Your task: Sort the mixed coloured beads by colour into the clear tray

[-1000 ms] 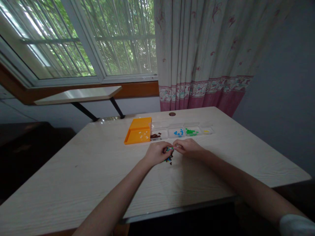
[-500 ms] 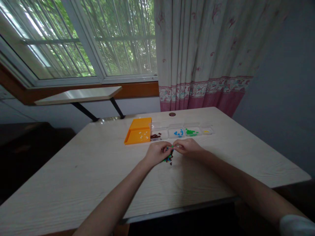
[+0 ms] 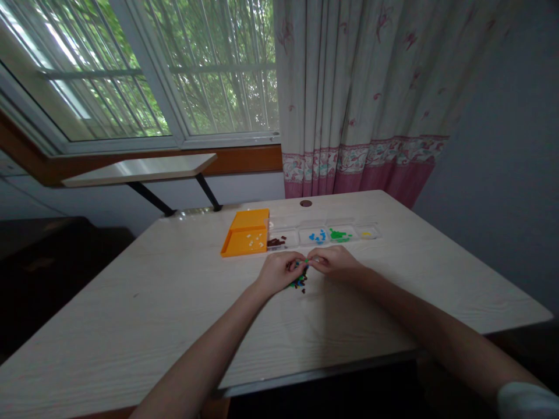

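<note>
Fingertips of my left hand and my right hand meet over the table, both closed in a pinch. Between them shows a small green plastic piece; its exact kind is too small to make out. Just below my left hand lies a cluster of tiny brown, green and blue pieces, partly covered by that hand. Whether the cluster is joined to the green piece I cannot tell.
Behind my hands, an open orange case holds several white pieces. To its right, clear trays hold brown pieces, blue pieces, green pieces and yellow pieces. A raised shelf stands back left.
</note>
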`<state>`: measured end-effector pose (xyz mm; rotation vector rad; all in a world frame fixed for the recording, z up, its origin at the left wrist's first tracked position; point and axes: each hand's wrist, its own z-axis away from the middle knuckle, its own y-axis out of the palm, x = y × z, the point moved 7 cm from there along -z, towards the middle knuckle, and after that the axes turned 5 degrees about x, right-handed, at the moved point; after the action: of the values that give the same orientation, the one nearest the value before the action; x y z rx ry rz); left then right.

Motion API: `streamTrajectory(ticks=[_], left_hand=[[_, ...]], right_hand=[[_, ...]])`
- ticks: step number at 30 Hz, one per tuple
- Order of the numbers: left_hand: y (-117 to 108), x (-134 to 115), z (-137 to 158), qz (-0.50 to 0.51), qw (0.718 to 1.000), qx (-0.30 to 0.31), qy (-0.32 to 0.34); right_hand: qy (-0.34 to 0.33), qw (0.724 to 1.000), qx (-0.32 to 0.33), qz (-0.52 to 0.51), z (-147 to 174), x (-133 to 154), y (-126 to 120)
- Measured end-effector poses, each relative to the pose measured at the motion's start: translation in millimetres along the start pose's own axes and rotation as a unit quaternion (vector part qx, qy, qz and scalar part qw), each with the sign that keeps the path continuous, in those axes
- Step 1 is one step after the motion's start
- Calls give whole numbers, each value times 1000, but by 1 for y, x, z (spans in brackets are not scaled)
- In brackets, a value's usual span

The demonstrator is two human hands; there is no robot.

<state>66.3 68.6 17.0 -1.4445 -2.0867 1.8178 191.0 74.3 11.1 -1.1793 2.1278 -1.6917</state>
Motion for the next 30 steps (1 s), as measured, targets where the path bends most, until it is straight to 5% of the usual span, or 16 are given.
streamTrajectory(ticks=[7, 13, 23, 30], left_hand=[[-18, 10, -1, -26, 1000, 7, -16], [-34, 36, 7, -101, 988, 98, -71], [-9, 30, 17, 21, 965, 257, -43], [-6, 28, 17, 1, 963, 267, -43]], right_hand=[[-10, 997, -72, 8, 3, 1, -17], [-5, 992, -128, 13, 6, 3, -35], [-13, 991, -133, 11, 7, 4, -33], [-19, 990, -142, 12, 7, 4, -34]])
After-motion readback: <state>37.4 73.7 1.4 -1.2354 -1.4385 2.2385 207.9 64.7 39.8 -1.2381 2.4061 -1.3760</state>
